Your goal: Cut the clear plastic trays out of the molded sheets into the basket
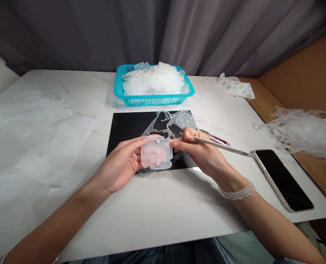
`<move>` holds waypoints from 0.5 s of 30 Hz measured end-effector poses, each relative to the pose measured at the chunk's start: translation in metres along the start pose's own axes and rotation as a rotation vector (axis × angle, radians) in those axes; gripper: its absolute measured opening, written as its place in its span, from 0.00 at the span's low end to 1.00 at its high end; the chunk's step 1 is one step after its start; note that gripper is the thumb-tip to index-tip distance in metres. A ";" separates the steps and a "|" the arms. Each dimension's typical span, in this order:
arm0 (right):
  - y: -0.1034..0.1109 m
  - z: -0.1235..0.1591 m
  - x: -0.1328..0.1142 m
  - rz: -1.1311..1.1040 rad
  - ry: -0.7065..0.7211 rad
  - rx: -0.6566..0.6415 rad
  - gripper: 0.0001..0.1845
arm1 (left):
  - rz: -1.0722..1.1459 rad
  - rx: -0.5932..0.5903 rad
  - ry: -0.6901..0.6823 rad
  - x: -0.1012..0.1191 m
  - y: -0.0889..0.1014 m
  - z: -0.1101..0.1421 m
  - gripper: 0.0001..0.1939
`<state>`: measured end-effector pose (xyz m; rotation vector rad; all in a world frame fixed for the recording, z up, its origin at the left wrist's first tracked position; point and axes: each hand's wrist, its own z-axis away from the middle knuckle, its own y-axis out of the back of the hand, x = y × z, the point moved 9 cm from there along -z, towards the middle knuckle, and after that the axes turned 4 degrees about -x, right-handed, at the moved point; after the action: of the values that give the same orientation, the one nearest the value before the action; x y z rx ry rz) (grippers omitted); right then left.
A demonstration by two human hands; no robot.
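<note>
My left hand grips a frosted, translucent plastic piece by its left side, thumb on top and fingers behind. Small raised studs, slots and notched corners show on it. The thumb and a finger of my right hand meet the piece's upper right edge. That same hand also carries a slim pen-like tool, its thin dark tip pointing left; the exact kind is unclear. Beneath both hands is a black mat, bearing a clear cut-out plastic sheet with a similar studded part in it.
A turquoise basket heaped with translucent pieces stands behind the mat. A pink-handled tool lies beside my right hand. To the right are a phone and tangled plastic scraps. Clear sheets spread across the left.
</note>
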<state>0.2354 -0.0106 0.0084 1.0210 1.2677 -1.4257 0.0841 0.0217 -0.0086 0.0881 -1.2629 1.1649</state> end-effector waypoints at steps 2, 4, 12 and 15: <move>0.000 0.000 0.000 -0.022 0.000 0.002 0.25 | 0.007 -0.003 -0.002 0.000 0.000 0.000 0.17; 0.000 -0.001 0.001 -0.039 -0.013 0.008 0.25 | 0.017 -0.003 0.003 0.000 -0.001 0.001 0.17; 0.016 0.006 -0.018 0.049 0.131 0.190 0.24 | 0.100 0.020 0.052 -0.007 0.000 0.000 0.22; 0.020 0.028 -0.050 0.342 0.444 0.409 0.24 | 0.192 0.034 0.096 -0.012 0.000 0.000 0.26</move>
<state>0.2651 -0.0327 0.0556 1.8171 1.0444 -1.2511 0.0859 0.0137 -0.0175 -0.0649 -1.1865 1.3398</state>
